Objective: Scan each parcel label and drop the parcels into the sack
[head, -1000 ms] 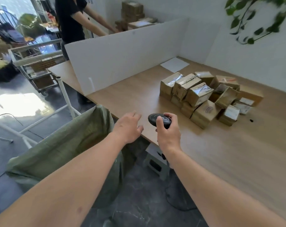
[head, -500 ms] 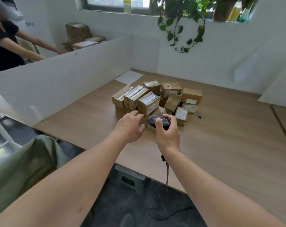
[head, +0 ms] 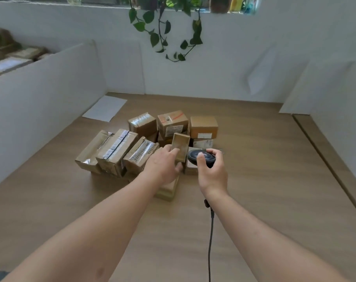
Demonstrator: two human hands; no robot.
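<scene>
Your left hand [head: 165, 166] has its grip on a small brown parcel [head: 180, 146], fingers over its top edge and thumb against its near side, at the near edge of the parcel pile [head: 144, 143]. The parcel stands tilted among the others. Your right hand [head: 211, 171] is curled round the black scanner [head: 200, 156], thumb lying on its top, with the head just beside the held parcel. The scanner's cable [head: 210, 237] hangs from under your right wrist toward the bottom edge of the view.

The pile sits mid-tabletop [head: 264, 180]. Three taped boxes [head: 114, 151] lie side by side on the left, touching each other. Behind them are a taped carton [head: 142, 124], a labelled box [head: 172, 123] and a plain brown box [head: 203, 127] with a white label on its near face. One flat box [head: 169, 189] lies under your left wrist, partly hidden.

The sack does not show in this view.

A white sheet of paper [head: 104, 107] lies in the far left corner of the tabletop. White partition panels [head: 46, 94] wall in the left, back and right sides. A trailing plant [head: 167, 27] hangs down the back wall. More boxes [head: 8, 55] are stacked beyond the left panel.
</scene>
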